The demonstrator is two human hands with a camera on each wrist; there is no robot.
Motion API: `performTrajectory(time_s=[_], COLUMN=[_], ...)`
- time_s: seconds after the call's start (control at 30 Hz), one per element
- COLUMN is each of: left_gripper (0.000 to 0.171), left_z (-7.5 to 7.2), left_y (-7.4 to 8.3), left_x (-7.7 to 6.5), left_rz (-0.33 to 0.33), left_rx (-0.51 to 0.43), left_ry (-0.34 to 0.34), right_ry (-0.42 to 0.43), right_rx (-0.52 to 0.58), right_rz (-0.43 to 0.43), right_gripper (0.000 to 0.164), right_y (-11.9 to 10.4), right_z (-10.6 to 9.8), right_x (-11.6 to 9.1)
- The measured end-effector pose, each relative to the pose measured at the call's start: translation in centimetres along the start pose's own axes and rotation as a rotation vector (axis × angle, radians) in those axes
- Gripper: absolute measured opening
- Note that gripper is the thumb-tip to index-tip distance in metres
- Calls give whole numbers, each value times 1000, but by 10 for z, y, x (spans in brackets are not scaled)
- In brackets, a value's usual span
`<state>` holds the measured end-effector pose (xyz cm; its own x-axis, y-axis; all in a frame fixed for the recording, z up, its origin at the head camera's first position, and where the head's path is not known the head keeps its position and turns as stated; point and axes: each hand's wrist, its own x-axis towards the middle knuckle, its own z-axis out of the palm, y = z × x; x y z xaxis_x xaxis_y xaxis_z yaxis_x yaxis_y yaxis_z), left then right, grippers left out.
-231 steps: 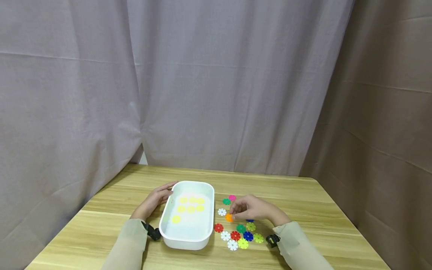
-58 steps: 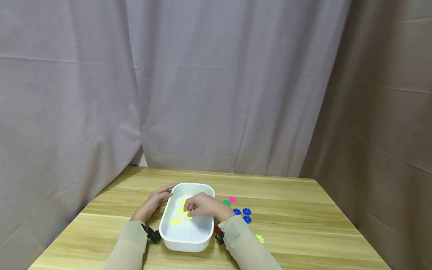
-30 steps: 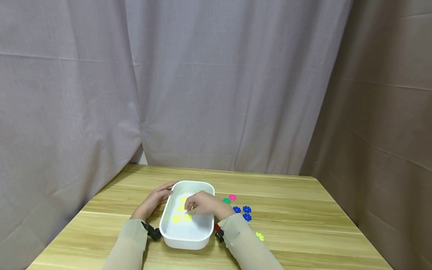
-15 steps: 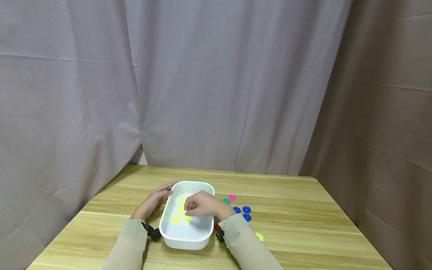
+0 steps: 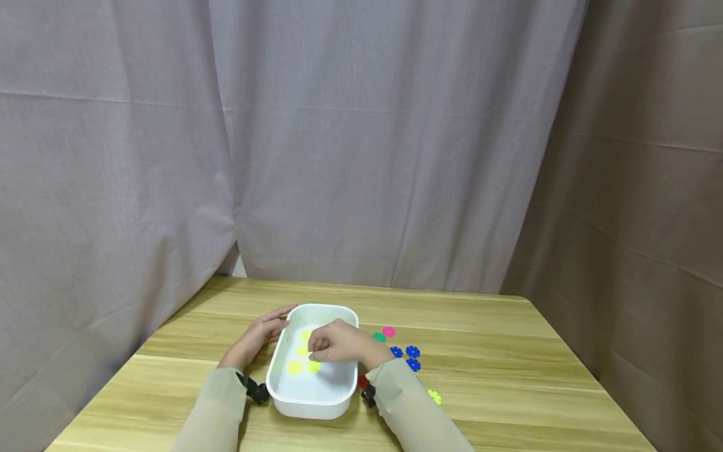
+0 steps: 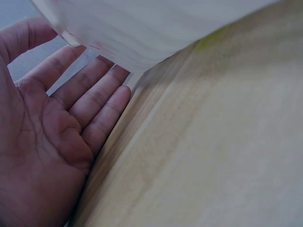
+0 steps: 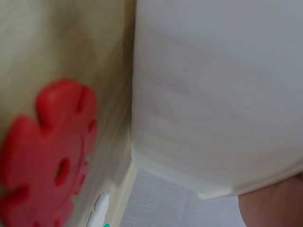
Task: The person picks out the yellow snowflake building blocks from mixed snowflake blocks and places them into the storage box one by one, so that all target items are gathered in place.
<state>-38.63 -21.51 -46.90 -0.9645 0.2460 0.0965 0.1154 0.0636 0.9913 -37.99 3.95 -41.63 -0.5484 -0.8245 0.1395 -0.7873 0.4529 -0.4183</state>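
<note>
A white plastic tray (image 5: 312, 392) stands on the table with several flat yellow flower-shaped discs (image 5: 295, 368) inside. My left hand (image 5: 257, 336) rests against its left side, and in the left wrist view the straight fingers (image 6: 97, 97) of that hand meet the outer wall under the rim. My right hand (image 5: 339, 342) reaches over the right rim into the tray. Its fingers are bent low, right beside a yellow disc (image 5: 313, 366); I cannot tell whether they pinch it. The right hand hides part of the tray's floor.
Right of the tray lie a pink disc (image 5: 388, 331), a green disc (image 5: 379, 337), several blue discs (image 5: 413, 352) and a yellow-green disc (image 5: 434, 397). A red disc (image 7: 28, 161) is close by the tray wall. My right sleeve (image 5: 415, 405) covers part of the table. Grey curtain (image 5: 361, 157) hangs behind.
Since the oldest frame, my right hand has moved left from the loose discs into the tray. Another yellow disc shows inside; blue discs now lie grouped. Over the last second both hands stay nearly still.
</note>
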Motion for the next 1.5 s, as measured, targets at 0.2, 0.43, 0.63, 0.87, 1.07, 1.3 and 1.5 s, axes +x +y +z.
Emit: performTrajectory(time_s=[0.2,0.43,0.63,0.87,1.07,1.3,1.5], left_gripper=[56,55,56,54,53,55,54], left_z=[1,0,0,1,2,1,1], left_y=[0,0,1,2,3,1,1], left_x=[-1,0,1,-1,-1,0,0], left_rz=[9,10,12,-11,-24,-9,-15], left_rx=[-8,-15,-17,-7,26,-5,-10], left_ry=[-7,-9,-17,3,17,5,17], right_ry=[4,12,25,66,85,110,133], right_rx=[0,-8,0,78,89,116,165], right_rz=[12,0,-26,-90,-134,-164,-124], right_gripper=[4,5,5,4,4,4,5], right_y=[0,2,3,5,3,-4,-2], right_z=[1,2,1,-1,-6,-20,-32], right_x=[0,0,1,-2,-4,-10,-17])
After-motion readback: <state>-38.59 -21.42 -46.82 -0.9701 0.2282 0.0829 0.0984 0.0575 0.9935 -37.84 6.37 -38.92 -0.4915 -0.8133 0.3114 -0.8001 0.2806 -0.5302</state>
